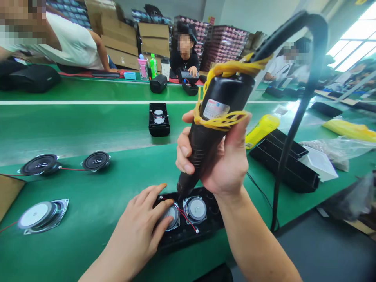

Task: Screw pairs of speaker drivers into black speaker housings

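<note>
My right hand [223,164] is wrapped around a black electric screwdriver [202,145], bound with yellow rubber bands and tilted with its tip down. That tip meets the black speaker housing [214,225] between two round speaker drivers; the exact contact point is hidden. My left hand [143,219] lies over the housing's left end, fingers stretched out, with index finger and thumb on the left driver [174,215]. The right driver [196,209] sits uncovered in the housing. A red and black wire [188,219] with a white plug crosses between the drivers.
Loose speaker drivers [41,164] lie at left, beside a cardboard box edge [8,194]. Another housing [159,127] stands ahead. Black casings [284,164] and a yellow bottle [263,129] are at right. The screwdriver's thick cable [289,145] loops down the right side. Co-workers sit across the bench.
</note>
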`<state>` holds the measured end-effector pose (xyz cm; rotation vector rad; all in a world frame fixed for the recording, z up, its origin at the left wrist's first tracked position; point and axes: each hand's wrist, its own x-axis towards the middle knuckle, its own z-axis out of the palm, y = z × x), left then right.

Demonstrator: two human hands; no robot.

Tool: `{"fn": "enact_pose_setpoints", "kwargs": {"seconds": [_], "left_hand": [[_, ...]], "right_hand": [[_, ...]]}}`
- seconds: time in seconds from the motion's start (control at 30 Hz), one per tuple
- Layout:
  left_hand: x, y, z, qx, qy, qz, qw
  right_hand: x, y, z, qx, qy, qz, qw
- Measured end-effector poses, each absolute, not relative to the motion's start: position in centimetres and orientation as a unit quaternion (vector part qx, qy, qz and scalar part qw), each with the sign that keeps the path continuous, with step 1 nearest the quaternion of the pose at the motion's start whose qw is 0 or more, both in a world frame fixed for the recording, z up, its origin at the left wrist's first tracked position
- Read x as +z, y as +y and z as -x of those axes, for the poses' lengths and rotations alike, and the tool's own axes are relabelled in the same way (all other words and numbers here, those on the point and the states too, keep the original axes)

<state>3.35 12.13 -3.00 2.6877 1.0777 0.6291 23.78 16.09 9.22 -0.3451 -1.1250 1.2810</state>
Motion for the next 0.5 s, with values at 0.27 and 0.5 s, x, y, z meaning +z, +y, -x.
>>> {"fn": "enact_pose_setpoints", "kwargs": {"seconds": [0.27, 0.5], "left_hand": [[-3.23, 12.30, -3.42, 0.237, 0.348, -0.906, 0.053], [-3.58, 12.51, -3.22, 0.255, 0.327, -0.910, 0.020]], "right_hand": [[8.90, 16.46, -23.94, 0.557, -0.457, 0.193, 0.666], [9.17, 16.86, -24.63, 0.559, -0.445, 0.205, 0.670]]}}
